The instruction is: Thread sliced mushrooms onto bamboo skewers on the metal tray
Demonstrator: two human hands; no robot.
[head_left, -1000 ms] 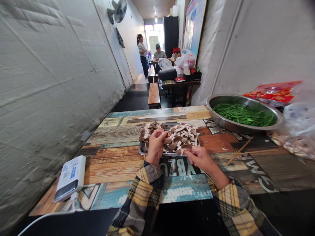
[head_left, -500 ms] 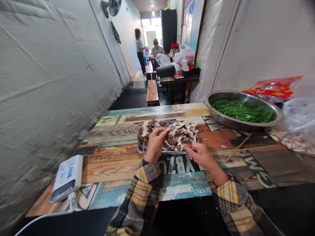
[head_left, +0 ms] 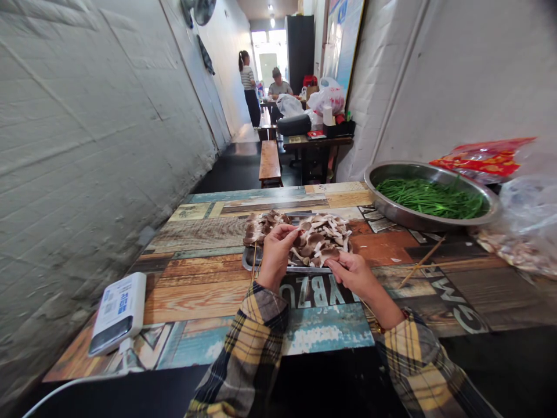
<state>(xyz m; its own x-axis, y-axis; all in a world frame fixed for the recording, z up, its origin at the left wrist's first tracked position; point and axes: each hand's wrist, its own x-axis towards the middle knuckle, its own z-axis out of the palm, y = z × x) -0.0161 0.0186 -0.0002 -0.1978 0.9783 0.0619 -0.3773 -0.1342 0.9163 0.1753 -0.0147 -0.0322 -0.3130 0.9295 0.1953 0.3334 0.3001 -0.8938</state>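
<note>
Brown-and-white torn mushrooms [head_left: 324, 231] lie heaped in a shallow, silver metal tray [head_left: 249, 264] on the bench [head_left: 191, 296] patterned with multicoloured planks. The left hand [head_left: 277, 255] has its grip pinched together over them; what sits between the fingertips cannot be told. The right hand [head_left: 354, 276] has its grip clamped on a brown mushroom piece [head_left: 329, 254] at the tray's near edge. A round, steel basin [head_left: 418, 219] stands beyond, to the right.
</note>
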